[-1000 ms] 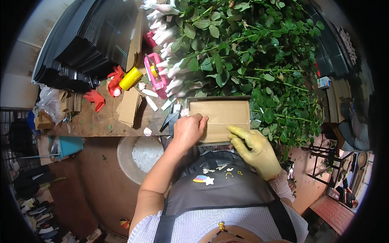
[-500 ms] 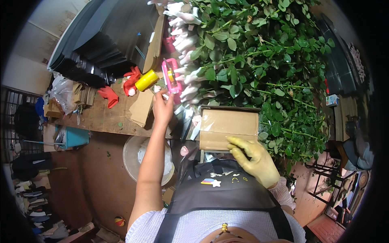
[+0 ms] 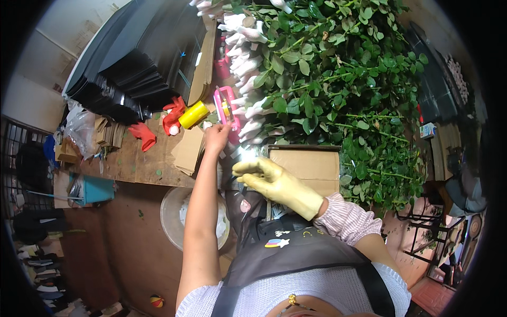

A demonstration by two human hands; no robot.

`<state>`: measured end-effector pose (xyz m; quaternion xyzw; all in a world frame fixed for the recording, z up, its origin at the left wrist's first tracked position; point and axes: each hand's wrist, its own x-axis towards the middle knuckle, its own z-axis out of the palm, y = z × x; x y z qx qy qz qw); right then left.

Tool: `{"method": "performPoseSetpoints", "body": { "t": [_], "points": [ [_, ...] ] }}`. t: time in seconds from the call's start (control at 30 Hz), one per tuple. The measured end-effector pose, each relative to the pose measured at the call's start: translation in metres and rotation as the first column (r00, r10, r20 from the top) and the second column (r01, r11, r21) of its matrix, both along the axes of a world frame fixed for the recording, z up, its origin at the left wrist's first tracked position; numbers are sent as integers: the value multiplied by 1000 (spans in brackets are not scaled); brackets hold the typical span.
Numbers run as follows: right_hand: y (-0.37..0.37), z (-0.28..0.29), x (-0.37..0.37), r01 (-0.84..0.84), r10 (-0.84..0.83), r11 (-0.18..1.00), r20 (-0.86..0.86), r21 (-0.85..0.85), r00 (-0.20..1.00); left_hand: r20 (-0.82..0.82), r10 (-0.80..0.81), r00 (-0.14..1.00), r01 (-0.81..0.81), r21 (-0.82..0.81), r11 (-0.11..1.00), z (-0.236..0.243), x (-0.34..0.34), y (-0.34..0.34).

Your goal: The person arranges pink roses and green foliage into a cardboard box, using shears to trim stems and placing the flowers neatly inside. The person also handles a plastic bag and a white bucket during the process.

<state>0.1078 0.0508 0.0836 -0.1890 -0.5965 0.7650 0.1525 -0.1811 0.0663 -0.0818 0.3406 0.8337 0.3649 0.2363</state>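
Observation:
My bare left hand (image 3: 216,138) is closed, its fingertips together at the near end of a pink tape dispenser (image 3: 235,134) with a yellow roll in it. Whatever those fingers pinch is too small to make out. A yellow rubber glove covers my right hand (image 3: 272,182), whose fingers reach leftward, apart from the thumb, with nothing visible in them. It is just left of an open cardboard box (image 3: 309,165) lined with clear plastic. Long leafy rose stems (image 3: 338,79) lie beyond the box, their flower heads wrapped in white sleeves (image 3: 248,66) at the left.
Cardboard pieces (image 3: 188,148), a yellow roll (image 3: 194,115) and red gloves (image 3: 142,136) lie on the wooden table (image 3: 124,164). Dark folded sheets (image 3: 142,58) are stacked at the far left. Below the table edge stand a round white bin (image 3: 171,219) and a turquoise bin (image 3: 99,191).
My right hand has moved left, from over the box's near edge to beside it. My left hand has closed its fingers at the tape dispenser. The view has shifted slightly.

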Motion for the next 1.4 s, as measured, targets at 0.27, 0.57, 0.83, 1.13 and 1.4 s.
{"method": "performPoseSetpoints", "body": {
  "t": [0.27, 0.57, 0.83, 1.13, 1.4],
  "points": [
    [5, -26, -14, 39, -35, 932, 18, -361, 999, 346, 26, 938, -168, 389, 906, 84, 72, -56],
    [13, -7, -27, 46, -64, 993, 173, 111, 983, 732, -65, 678, -147, 223, 964, 93, 116, -136],
    [-12, -28, -21, -307, -11, 544, 373, 781, 928, 648, 27, 761, 82, -137, 987, 36, 10, -37],
    [3, 0, 35, -226, 184, 814, 131, 534, 974, 397, -250, 883, 131, 302, 944, 83, 63, -41],
    [-3, 21, 222, -47, 23, 923, -68, -382, 997, -739, -448, 504, 804, 211, 556, 168, 242, 34]
  ]
}}
